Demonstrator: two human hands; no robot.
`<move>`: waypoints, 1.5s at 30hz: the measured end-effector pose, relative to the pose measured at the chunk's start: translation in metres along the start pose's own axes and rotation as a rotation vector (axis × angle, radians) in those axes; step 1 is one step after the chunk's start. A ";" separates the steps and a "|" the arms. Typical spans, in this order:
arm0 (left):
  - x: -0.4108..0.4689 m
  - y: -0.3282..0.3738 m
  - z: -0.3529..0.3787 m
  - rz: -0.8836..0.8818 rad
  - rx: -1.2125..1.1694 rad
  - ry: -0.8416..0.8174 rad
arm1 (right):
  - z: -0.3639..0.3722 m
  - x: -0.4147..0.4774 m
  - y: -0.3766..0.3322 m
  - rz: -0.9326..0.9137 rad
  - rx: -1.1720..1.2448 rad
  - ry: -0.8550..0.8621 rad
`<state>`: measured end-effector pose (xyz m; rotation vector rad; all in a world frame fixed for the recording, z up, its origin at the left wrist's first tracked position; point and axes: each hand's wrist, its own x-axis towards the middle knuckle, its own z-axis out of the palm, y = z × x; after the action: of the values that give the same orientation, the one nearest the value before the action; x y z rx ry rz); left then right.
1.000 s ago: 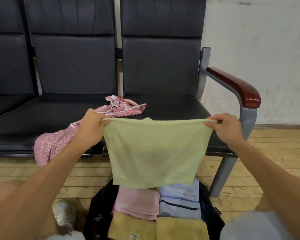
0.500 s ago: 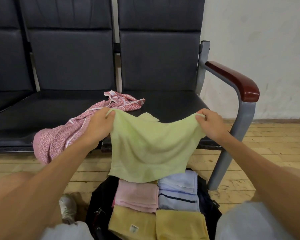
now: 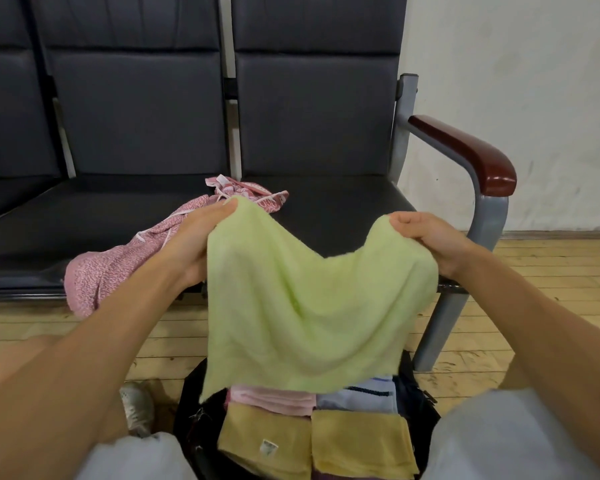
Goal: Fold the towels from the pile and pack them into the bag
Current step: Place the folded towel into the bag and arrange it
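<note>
Green towel [image 3: 302, 306] is pinched by its upper corners, slung sideways between left hand [image 3: 196, 242] and right hand [image 3: 426, 237], directly above the bag [image 3: 189, 407].

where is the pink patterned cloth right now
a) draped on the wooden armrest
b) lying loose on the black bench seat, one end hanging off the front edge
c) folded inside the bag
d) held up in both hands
b: the pink patterned cloth lies crumpled on the black bench seat with its near end drooping over the front edge, while both hands hold the green towel instead.
</note>
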<state>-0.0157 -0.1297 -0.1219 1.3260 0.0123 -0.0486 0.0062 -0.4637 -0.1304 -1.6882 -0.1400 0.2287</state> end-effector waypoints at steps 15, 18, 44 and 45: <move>0.015 -0.015 -0.014 0.640 0.755 0.583 | -0.014 0.028 0.011 -0.265 -0.475 0.833; 0.015 -0.013 -0.015 0.629 0.755 0.582 | -0.018 0.028 0.009 -0.278 -0.538 0.853; 0.088 -0.009 -0.003 0.365 0.398 0.377 | -0.017 0.095 -0.007 -0.039 -0.414 0.751; 0.098 -0.010 -0.004 0.358 0.427 0.391 | -0.018 0.104 -0.006 -0.030 -0.396 0.751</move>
<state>0.0817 -0.1309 -0.1361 1.7274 0.1010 0.5384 0.1119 -0.4568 -0.1297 -2.0526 0.3721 -0.4901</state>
